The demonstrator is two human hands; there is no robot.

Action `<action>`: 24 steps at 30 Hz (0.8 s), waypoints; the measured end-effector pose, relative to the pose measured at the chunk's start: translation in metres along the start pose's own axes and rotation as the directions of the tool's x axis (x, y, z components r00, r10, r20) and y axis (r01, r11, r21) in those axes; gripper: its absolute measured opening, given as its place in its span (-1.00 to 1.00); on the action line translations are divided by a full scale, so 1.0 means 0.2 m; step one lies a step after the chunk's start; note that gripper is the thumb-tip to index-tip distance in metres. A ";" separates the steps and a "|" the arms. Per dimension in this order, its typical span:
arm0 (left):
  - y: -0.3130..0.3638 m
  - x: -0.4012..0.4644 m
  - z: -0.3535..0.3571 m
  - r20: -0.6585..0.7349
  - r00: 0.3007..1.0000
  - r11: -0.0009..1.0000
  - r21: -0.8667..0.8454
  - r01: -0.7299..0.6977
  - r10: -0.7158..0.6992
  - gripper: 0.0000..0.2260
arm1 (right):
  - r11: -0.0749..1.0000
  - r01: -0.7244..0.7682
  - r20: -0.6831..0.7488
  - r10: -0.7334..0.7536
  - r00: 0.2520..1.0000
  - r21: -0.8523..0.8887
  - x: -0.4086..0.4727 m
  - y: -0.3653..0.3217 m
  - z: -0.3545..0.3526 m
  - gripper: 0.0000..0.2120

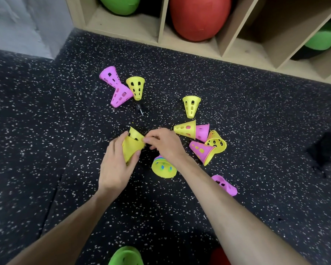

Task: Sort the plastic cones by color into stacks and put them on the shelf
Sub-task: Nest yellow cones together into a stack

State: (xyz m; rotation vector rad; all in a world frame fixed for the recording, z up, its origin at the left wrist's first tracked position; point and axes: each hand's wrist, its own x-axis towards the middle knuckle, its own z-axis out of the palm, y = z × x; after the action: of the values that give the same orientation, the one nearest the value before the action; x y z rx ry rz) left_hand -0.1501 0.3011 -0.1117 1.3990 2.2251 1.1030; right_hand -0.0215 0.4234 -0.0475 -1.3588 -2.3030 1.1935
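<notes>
both hands (114,165) (165,143) w/ fingers round yellow cones (131,145), loose pink/yellow cones (191,106) nearby, shelf (227,48) beyond

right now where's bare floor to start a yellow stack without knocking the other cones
Bare floor lies left of the left hand, toward the grey wall, and between the upright yellow cone and the shelf. It is crowded right of the right hand, where the nested yellow and pink cones lie.

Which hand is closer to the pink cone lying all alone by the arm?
Right. The right hand is above-left of the lone pink cone; the left hand is farther left, holding yellow cones.
</notes>
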 end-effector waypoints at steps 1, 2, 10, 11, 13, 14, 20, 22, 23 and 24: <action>0.00 0.00 0.00 0.002 1.000 1.000 0.000 0.000 0.000 -0.38 | 1.000 0.004 0.016 -0.004 1.000 -0.010 0.00 0.00 0.01 -0.84; 0.00 0.00 0.00 0.004 1.000 1.000 -0.003 -0.002 0.002 -0.37 | 1.000 0.005 0.034 -0.004 0.999 -0.022 0.01 0.00 0.01 -0.84; -0.01 0.00 0.00 0.013 0.999 0.999 0.012 -0.049 0.048 -0.41 | 0.998 0.026 0.101 -0.020 0.995 -0.063 0.01 0.01 0.02 -0.82; -0.01 0.00 0.00 0.010 0.999 0.999 0.002 -0.035 0.035 -0.42 | 0.998 0.024 0.105 -0.018 0.994 -0.051 0.01 0.02 0.02 -0.82; -0.01 0.00 0.00 0.005 1.000 1.000 -0.014 -0.018 0.018 -0.42 | 0.999 -0.004 0.091 0.001 0.996 0.033 -0.01 0.05 0.02 -0.77; -0.01 -0.01 0.00 0.004 1.000 1.000 -0.012 -0.023 0.023 -0.42 | 0.996 -0.022 0.070 0.016 0.997 0.088 -0.02 0.06 0.02 -0.74; -0.01 0.00 0.00 -0.005 1.000 1.000 -0.009 -0.029 0.029 -0.43 | 0.987 -0.024 -0.352 0.079 0.933 0.159 -0.04 0.12 -0.08 -0.80; -0.01 -0.01 -0.01 -0.005 1.000 1.000 -0.019 -0.021 0.021 -0.43 | 0.993 -0.051 -0.504 0.098 0.858 0.106 -0.05 0.15 -0.13 -0.80; -0.01 -0.01 -0.01 -0.005 1.000 1.000 -0.024 -0.017 0.017 -0.43 | 0.995 -0.076 -0.557 0.103 0.824 0.070 -0.05 0.18 -0.16 -0.79; -0.01 -0.01 -0.01 -0.006 1.000 1.000 -0.026 -0.015 0.015 -0.43 | 0.993 -0.106 -0.594 0.116 0.796 0.052 -0.06 0.20 -0.19 -0.78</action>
State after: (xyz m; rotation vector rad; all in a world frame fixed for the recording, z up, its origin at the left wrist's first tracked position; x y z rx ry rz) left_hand -0.1512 0.2983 -0.1119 1.4062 2.2002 1.1379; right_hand 0.0304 0.4441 -0.0500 -1.5965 -1.7744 0.6590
